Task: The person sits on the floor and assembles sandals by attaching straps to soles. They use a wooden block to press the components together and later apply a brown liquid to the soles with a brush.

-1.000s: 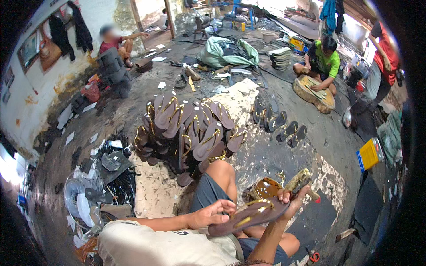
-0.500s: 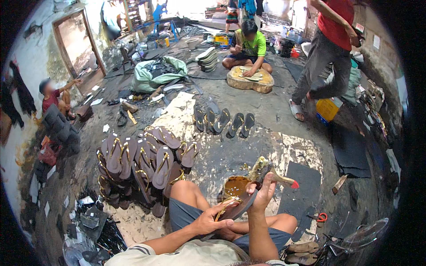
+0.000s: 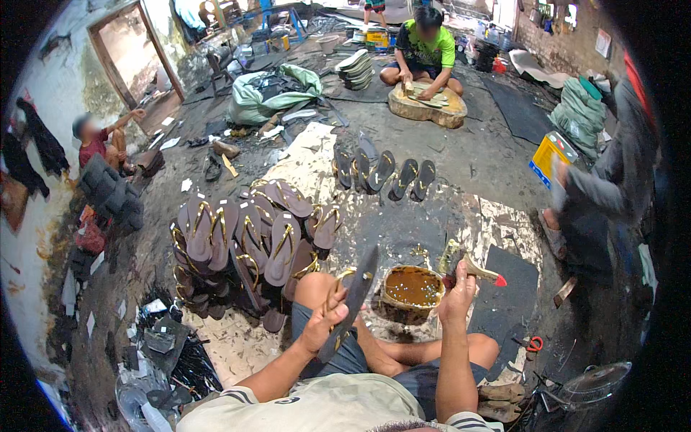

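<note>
My left hand grips a dark flip-flop with a gold strap. The sandal stands steeply on edge, its thin side toward me. In my right hand is a crusted brush, its wooden handle ending in a red tip on the right and its yellowish, caked head on the left. Just left of that hand sits a tub of amber liquid with a crusted rim and light specks on its surface. Its contents look like glue, though I cannot be sure.
A heap of gold-strapped flip-flops lies to the left. Several more flip-flops stand in a row ahead. Red-handled scissors and a fan are at right. One person works at a wooden block; another passes at right.
My left hand has moved left with the flip-flop and turned it on edge, away from the brush. More of the tub shows. The person in red has moved right, near the picture's rim.
</note>
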A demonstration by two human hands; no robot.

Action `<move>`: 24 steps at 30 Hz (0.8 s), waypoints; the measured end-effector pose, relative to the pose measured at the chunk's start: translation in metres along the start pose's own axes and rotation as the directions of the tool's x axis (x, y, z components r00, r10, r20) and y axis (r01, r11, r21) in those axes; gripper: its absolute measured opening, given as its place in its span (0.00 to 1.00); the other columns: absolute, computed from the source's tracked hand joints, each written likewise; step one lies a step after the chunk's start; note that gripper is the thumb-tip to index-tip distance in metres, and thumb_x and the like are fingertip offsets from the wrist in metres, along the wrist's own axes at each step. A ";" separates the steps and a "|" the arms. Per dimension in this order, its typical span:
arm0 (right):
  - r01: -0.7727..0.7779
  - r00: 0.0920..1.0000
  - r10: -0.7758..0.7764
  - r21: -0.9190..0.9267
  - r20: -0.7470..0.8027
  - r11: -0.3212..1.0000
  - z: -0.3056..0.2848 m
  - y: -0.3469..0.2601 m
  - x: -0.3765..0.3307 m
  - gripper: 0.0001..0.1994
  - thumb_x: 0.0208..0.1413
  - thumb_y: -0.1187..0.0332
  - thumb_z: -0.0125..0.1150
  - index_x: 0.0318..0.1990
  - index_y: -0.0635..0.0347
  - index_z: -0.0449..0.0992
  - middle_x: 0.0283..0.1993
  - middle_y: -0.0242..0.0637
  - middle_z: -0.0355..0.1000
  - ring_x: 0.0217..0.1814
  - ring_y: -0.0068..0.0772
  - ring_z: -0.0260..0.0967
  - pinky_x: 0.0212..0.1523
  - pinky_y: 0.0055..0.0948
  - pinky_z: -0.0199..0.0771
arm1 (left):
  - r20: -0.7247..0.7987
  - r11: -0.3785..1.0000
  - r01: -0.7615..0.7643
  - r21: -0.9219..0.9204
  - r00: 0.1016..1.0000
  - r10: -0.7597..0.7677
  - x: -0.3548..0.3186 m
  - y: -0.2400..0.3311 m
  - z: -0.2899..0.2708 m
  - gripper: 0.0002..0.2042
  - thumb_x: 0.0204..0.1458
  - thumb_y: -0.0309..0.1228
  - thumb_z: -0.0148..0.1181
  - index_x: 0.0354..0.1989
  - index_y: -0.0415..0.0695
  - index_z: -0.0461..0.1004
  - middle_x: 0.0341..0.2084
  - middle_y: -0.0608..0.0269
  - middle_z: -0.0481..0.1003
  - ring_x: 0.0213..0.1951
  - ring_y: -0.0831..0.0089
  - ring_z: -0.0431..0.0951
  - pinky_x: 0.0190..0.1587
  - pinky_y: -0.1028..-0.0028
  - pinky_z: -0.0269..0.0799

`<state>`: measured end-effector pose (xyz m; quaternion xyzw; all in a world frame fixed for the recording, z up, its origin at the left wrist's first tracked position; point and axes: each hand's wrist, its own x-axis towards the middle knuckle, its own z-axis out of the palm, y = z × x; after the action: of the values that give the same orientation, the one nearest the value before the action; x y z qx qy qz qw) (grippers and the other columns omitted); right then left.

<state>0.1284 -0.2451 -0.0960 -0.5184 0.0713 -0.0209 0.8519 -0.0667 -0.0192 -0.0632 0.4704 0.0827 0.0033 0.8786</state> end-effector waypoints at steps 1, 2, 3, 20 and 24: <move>-0.001 1.000 0.001 -0.062 -0.002 0.998 -0.006 0.003 0.002 0.12 0.65 0.58 0.58 0.45 0.57 0.73 0.41 0.25 0.71 0.40 0.18 0.67 0.41 0.24 0.70 | -0.032 1.000 0.000 -0.016 0.999 -0.001 0.001 0.001 -0.002 0.26 0.63 0.41 0.53 0.65 0.40 0.62 0.52 0.61 0.73 0.49 0.78 0.74 0.53 0.77 0.69; 0.018 0.999 -0.019 -0.051 -0.027 0.999 -0.010 0.009 0.005 0.10 0.64 0.60 0.60 0.43 0.57 0.73 0.37 0.24 0.70 0.36 0.16 0.64 0.38 0.24 0.69 | -0.063 0.999 0.001 -0.033 0.998 -0.003 0.003 0.000 -0.004 0.25 0.64 0.41 0.52 0.65 0.40 0.63 0.51 0.62 0.74 0.47 0.79 0.74 0.50 0.78 0.71; -0.008 1.000 0.007 -0.090 -0.006 0.996 -0.016 0.013 0.007 0.09 0.64 0.60 0.60 0.43 0.56 0.74 0.36 0.22 0.69 0.35 0.16 0.64 0.37 0.23 0.67 | -0.094 0.999 0.001 -0.047 0.996 -0.005 0.005 0.000 -0.006 0.24 0.64 0.41 0.51 0.64 0.40 0.63 0.50 0.62 0.74 0.45 0.79 0.75 0.47 0.79 0.72; 0.250 0.945 0.024 -0.766 0.327 0.593 -0.049 0.055 0.040 0.22 0.60 0.54 0.62 0.46 0.68 0.80 0.37 0.44 0.80 0.38 0.30 0.75 0.43 0.33 0.73 | -0.239 0.951 -0.126 -0.283 0.969 0.057 0.037 -0.001 -0.030 0.27 0.63 0.55 0.48 0.51 0.39 0.72 0.38 0.58 0.78 0.34 0.71 0.80 0.36 0.73 0.78; 0.245 0.893 0.195 -0.802 0.405 0.544 -0.069 0.085 0.048 0.19 0.55 0.56 0.66 0.47 0.63 0.80 0.42 0.49 0.80 0.43 0.42 0.79 0.46 0.36 0.74 | -0.139 0.857 -0.039 -0.514 0.990 -0.038 0.033 0.002 -0.004 0.28 0.64 0.54 0.47 0.57 0.39 0.67 0.43 0.50 0.77 0.36 0.65 0.81 0.35 0.70 0.81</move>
<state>0.1623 -0.2722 -0.2073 -0.8519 -0.1335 0.1233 0.4911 -0.0341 -0.0122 -0.0682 0.2165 0.1420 0.0593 0.9641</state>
